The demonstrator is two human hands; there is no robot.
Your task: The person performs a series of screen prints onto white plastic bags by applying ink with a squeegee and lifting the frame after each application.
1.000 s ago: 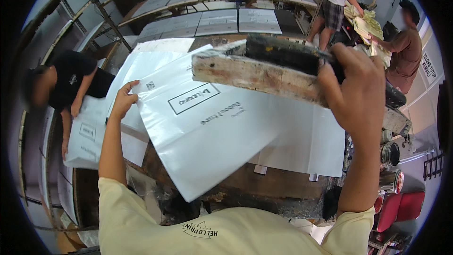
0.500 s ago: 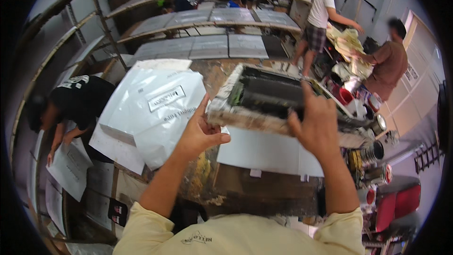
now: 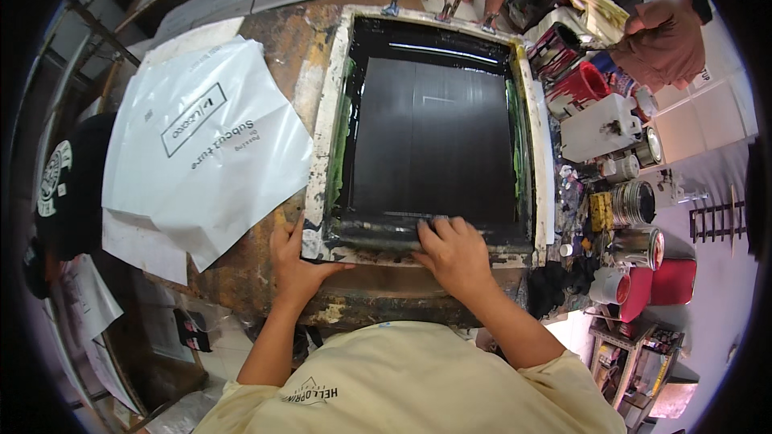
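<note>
A screen-printing frame (image 3: 323, 169) with a worn, paint-spattered pale rim lies flat on the worktable in front of me. Inside it stretches dark mesh (image 3: 434, 137), edged with green tape. Along the near inner edge rests a long dark bar, seemingly a squeegee (image 3: 366, 231), and the curled fingers of my right hand (image 3: 457, 261) grip it. At the frame's near left corner is my left hand (image 3: 291, 273). Its thumb is spread from the fingers and lies along the near rim. What lies under the screen is mostly hidden.
Left of the frame lies a stack of printed white plastic bags (image 3: 209, 145). Paint cans (image 3: 639, 247), a white jug (image 3: 599, 127) and a red-stained bucket (image 3: 581, 87) crowd the right side. A person in a brown shirt (image 3: 661, 40) works beyond; another in black (image 3: 76, 185) is at left.
The raised, tilted screen has come down flat, covering the white sheet. My right hand has moved nearer to me and left, onto the bar. My left hand has shifted to the near corner.
</note>
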